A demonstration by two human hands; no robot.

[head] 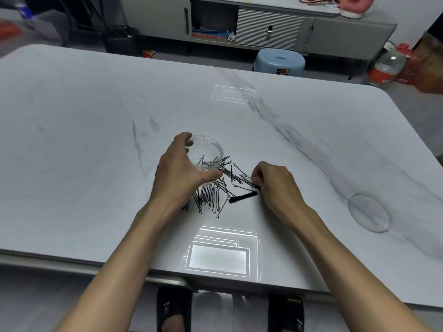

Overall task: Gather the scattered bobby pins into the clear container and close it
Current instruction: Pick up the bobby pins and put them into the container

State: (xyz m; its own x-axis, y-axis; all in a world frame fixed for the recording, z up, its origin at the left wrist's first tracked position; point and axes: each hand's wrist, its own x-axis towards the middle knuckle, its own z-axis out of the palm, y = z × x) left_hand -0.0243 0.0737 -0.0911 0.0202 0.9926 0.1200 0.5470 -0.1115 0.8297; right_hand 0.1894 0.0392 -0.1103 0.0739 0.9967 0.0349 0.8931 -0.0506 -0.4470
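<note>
Two bare forearms point(134, 236), feet in black slide sandals point(173, 307) with small white lettering on the straps.

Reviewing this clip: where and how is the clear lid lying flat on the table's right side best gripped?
Likely by its rim, from above: the clear lid lies flat on the table, a thin disc with no handle showing, so fingertips on opposite edges suit it. The right hand, pinching bobby pins, is the nearer one.

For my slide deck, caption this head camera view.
Left hand grips the clear container; right hand pinches bobby pins from the pile.
</note>
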